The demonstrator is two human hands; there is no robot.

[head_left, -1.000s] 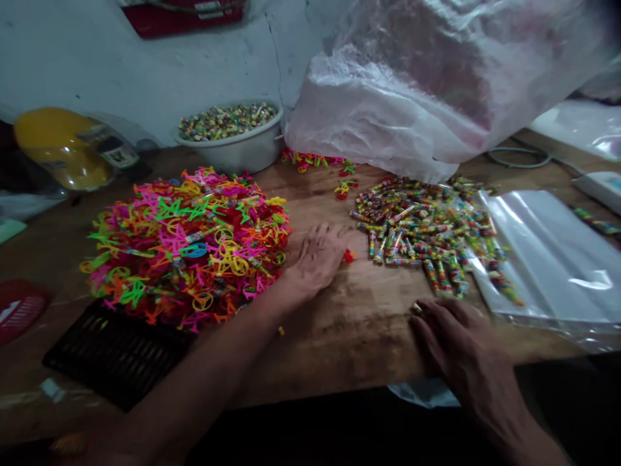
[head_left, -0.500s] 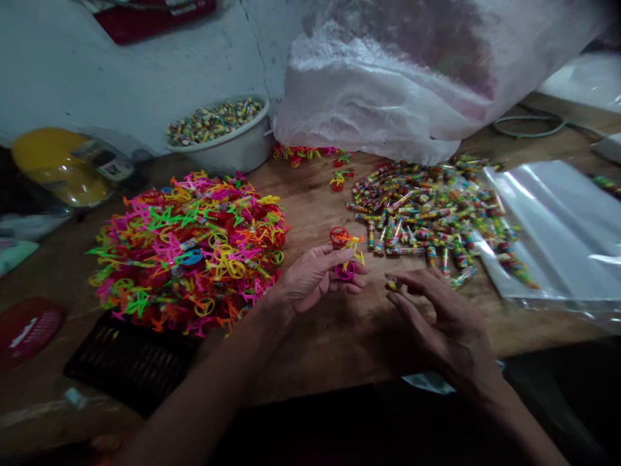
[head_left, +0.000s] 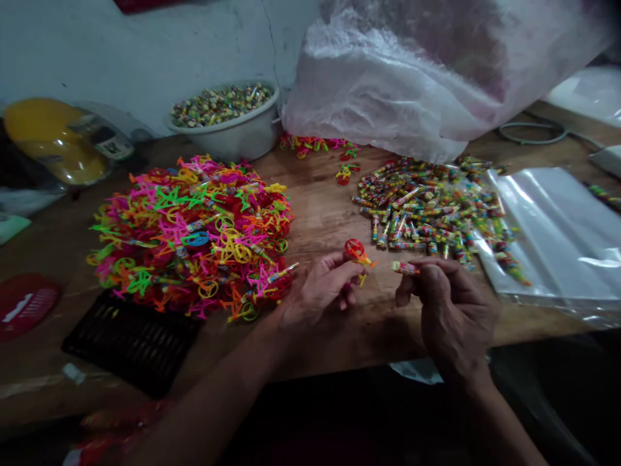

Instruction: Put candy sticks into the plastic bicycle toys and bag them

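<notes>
A: How is the thing in the left hand [head_left: 321, 286] to be described?

B: A small plastic bicycle-like toy [head_left: 354, 247] is held there, above the tabletop [head_left: 317, 204]. A round red wheel is shown at its top, with yellow and orange parts beneath; its lower portion is partly covered by the fingers.

A: And what is held in the right hand [head_left: 451, 304]?

B: A slim candy tube [head_left: 405, 268], brightly printed with red, its exposed end pale. Similar ones are gathered in a heap [head_left: 412, 210] beyond that hand, beside a clear plastic bag [head_left: 557, 236]. Toys of many neon colours are piled in a mound [head_left: 189, 236] on the left.

A: Can any writing be read?

B: A label [head_left: 115, 147] is seen on the yellow object [head_left: 43, 139], but its marks are too small to be made out. The print on the tube cannot be read either.

A: How are the hands posed?

B: The left grip is closed around the toy, thumb laid over it. By the right grip the tube is pinched, its pale end pointed leftward at the toy. The two pieces are kept near each other but apart.
</notes>
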